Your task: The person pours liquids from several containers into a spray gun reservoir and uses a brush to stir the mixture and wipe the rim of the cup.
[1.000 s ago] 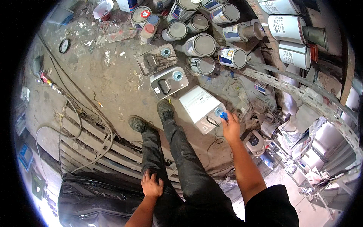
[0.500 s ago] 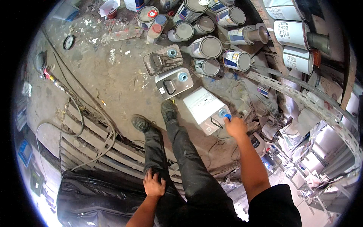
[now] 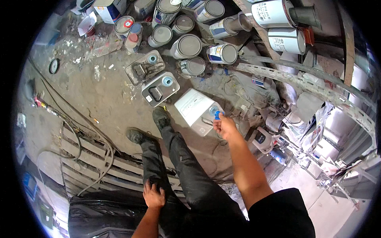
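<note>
Left hand (image 3: 154,196) rests on thigh (image 3: 152,170), fingers loose, nothing held. Right hand (image 3: 220,120) fingers pinch blue cap (image 3: 218,115) by white can's (image 3: 193,106) spout; contact unclear. Can's on floor (image 3: 101,93). Beyond: two metal cans (image 3: 160,89), then paint tins (image 3: 188,46).

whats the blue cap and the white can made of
Blue cap: probably plastic, fairly smooth, judging by its solid, even colour. White can: likely painted sheet metal, smooth with a slight sheen, from its crisp, flat-sided shape; plastic isn't ruled out.
</note>
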The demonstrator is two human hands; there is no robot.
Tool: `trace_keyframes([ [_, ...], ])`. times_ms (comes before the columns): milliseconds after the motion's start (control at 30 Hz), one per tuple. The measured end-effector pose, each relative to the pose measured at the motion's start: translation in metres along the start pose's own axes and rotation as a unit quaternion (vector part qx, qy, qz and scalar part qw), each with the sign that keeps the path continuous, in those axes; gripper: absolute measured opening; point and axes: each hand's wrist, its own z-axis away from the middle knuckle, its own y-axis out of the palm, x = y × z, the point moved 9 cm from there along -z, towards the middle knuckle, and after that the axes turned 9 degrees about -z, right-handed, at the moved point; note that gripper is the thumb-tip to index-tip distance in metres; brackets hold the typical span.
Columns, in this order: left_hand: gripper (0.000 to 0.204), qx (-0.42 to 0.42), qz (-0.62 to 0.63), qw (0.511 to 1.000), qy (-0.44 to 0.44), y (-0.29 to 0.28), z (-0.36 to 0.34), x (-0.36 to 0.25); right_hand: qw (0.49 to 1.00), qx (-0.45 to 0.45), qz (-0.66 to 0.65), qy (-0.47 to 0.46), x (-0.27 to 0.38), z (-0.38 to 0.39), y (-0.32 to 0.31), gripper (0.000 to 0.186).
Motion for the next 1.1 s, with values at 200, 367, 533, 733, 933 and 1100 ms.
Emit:
trace_keyframes([
  [200,0.041,0.033,-0.02,0.999,-0.005,-0.007,-0.001,-0.008,0.996,0.004,0.075,-0.052,0.002,-0.011,-0.01,0.043],
  [367,0.046,0.019,-0.015,1.0,0.008,-0.008,-0.001,-0.003,0.54,-0.084,0.734,-0.403,0.072,0.054,0.045,0.045],
  [533,0.047,0.019,-0.018,1.0,0.012,-0.008,-0.001,-0.004,0.316,0.013,0.818,-0.48,0.054,0.055,0.067,0.021],
  [733,0.047,0.013,0.008,1.0,-0.001,-0.007,-0.001,-0.004,0.261,0.068,0.856,-0.442,0.05,0.052,0.073,0.019],
  [933,0.048,0.003,0.027,1.0,-0.007,-0.003,0.003,0.0,0.511,0.048,0.777,-0.364,0.069,0.054,0.065,0.036],
  [1100,0.049,0.014,0.041,0.999,-0.014,-0.005,0.001,-0.004,0.915,-0.059,0.373,-0.145,0.036,-0.012,-0.007,0.045],
])
